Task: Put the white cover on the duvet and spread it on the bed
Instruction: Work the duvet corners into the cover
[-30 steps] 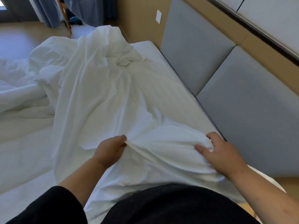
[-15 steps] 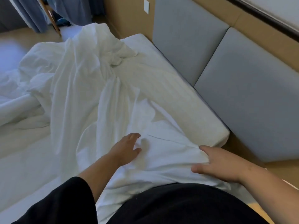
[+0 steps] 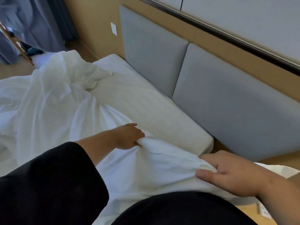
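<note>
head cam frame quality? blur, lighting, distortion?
Head view: motion blur smears the wall trim at upper right; dim, bluish light, no glare; wide-angle bends the headboard edges; both hands, left hand and right hand, are fairly sharp on the cover; curtains soft.

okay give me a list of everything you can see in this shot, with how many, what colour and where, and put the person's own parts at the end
duvet cover: one, white, bunched at the near corner of the bed, gripped by both hands
bedding heap: one, white, crumpled across the left of the bed
mattress: one, white, against the headboard
headboard panels: two, grey, right of the mattress
wall plate: one, white, on the tan wall left of the panels
curtains: blue-grey, top left; number unclear
left hand: one, fingers pinching the cover
right hand: one, fingers pinching the cover's edge
sleeve: one, black, on the left arm
</note>
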Motion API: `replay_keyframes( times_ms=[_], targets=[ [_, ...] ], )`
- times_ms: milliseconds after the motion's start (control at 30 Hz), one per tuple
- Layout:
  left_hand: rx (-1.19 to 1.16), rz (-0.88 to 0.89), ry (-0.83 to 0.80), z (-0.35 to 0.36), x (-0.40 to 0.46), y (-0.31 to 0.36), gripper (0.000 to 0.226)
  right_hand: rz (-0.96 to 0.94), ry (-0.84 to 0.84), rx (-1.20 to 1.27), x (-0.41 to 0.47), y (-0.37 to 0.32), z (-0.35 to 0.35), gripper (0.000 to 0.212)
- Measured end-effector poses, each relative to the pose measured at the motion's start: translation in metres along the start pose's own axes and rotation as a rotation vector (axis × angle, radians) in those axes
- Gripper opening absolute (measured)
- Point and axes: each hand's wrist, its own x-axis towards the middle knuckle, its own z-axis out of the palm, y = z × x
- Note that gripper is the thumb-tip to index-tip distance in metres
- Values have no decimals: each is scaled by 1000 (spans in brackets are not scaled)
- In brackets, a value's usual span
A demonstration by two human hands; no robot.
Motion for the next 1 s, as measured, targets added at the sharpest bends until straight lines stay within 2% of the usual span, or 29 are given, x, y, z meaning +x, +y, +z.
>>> replay_keyframes(
  times_ms=[67,133,233,300,367,433,533,633,700,767,867,933,1000],
  targets=[
    [-248,-107,11,-12,4,-9,20,64,26,105,3,14,-10,56],
    [-389,-199,16,-30,5,-18,22,131,64,187,4,28,-20,60],
    [-251,-204,-47,-77,12,-31,34,172,49,245,10,48,-31,55],
    [-137,-186,-94,-117,18,-37,41,172,-4,272,17,58,-36,44],
    [-33,-164,-86,-152,24,-43,48,137,-82,327,26,65,-41,43],
    [65,-113,-26,-172,34,-45,55,96,-162,361,33,68,-42,41],
    [129,-104,14,-180,58,-40,54,55,-277,347,37,63,-46,54],
    [113,-137,153,-188,92,-28,54,34,-370,282,35,63,-50,35],
    [-37,-116,236,-198,111,-15,52,23,-352,295,33,67,-51,32],
    [-177,-75,132,-196,122,-8,47,-6,-309,344,30,69,-52,33],
    [-294,14,-285,-157,122,-16,9,-15,-259,451,24,73,-52,30],
    [-374,12,-483,-121,112,-25,27,6,-223,492,21,75,-49,24],
    [-447,-40,-467,-97,99,-35,32,15,-197,509,22,78,-46,21]
  ],
)
